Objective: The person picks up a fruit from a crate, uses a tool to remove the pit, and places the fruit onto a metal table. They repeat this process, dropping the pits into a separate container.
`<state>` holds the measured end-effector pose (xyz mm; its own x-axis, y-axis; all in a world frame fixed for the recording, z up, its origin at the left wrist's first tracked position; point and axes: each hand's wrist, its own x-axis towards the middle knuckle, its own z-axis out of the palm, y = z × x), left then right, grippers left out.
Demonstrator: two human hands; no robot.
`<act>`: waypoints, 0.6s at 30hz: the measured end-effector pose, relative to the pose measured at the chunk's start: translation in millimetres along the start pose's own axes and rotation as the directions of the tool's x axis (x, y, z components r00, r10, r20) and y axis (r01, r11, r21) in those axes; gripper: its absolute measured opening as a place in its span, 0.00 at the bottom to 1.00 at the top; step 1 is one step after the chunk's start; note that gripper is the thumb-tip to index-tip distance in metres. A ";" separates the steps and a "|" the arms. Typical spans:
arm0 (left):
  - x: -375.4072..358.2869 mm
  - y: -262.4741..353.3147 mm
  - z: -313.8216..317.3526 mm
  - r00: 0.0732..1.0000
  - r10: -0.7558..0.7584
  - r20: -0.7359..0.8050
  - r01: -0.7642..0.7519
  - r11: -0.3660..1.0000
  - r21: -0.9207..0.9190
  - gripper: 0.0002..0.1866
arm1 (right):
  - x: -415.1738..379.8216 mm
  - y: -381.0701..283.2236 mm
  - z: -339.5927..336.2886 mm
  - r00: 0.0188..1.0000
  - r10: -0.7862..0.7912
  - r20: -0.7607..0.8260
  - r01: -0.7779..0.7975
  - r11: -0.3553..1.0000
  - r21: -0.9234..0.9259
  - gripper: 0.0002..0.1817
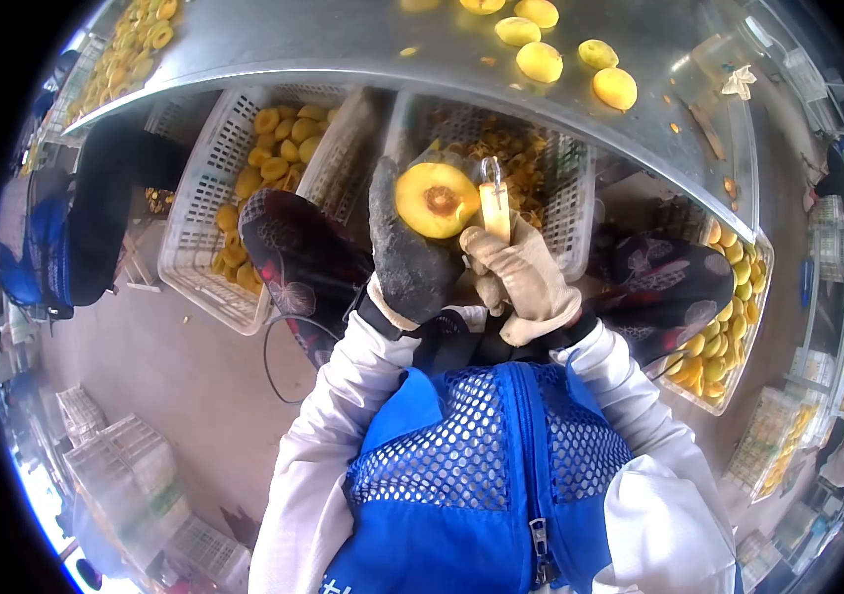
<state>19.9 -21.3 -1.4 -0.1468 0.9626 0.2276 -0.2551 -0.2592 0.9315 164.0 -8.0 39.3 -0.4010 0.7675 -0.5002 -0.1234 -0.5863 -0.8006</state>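
Blue vest (442, 455) with mesh panels lies nearest the camera on you, with one zipper pull (540, 538) low on its front; the white lettering (336, 586) at the lower edge is cut off, too partial to read. Your gloved left hand (412, 257) grips one halved yellow peach (437, 200), its cut face and reddish-brown centre showing. Just beside it, your gloved right hand (526, 272) is closed around one pitting tool (495, 210), its metal loop (490, 170) upward. Ahead of you, six peach pieces (539, 61) show clearly on the metal table (343, 45), with a seventh blurred at the top edge. Below it, one crate (179, 213) of peach pieces is at your left, one scrap crate (568, 198) is beyond your hands, and one fruit-filled crate (711, 404) is at your right.
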 end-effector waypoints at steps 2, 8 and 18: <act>0.4 6.1 1.6 1.000 0.013 0.023 -0.016 0.988 0.152 0.27 | 1.9 -3.3 -4.6 1.000 0.003 -0.007 -0.004 0.999 -0.033 0.14; 7.3 42.7 16.4 0.881 -0.464 0.090 0.402 0.636 -0.659 0.26 | 4.4 -20.8 -19.8 0.969 -0.238 -0.060 0.222 0.954 -0.201 0.20; 3.6 16.3 -9.3 0.982 0.099 0.158 -0.165 0.859 0.485 0.29 | -27.1 -26.3 -15.1 0.999 -0.045 -0.013 0.040 0.960 -0.277 0.21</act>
<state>6.2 -22.7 11.9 -0.0184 0.9324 0.3609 0.2685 -0.3431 0.9001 191.8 -9.4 68.9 -0.3835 0.7962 -0.4679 0.1170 -0.4607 -0.8798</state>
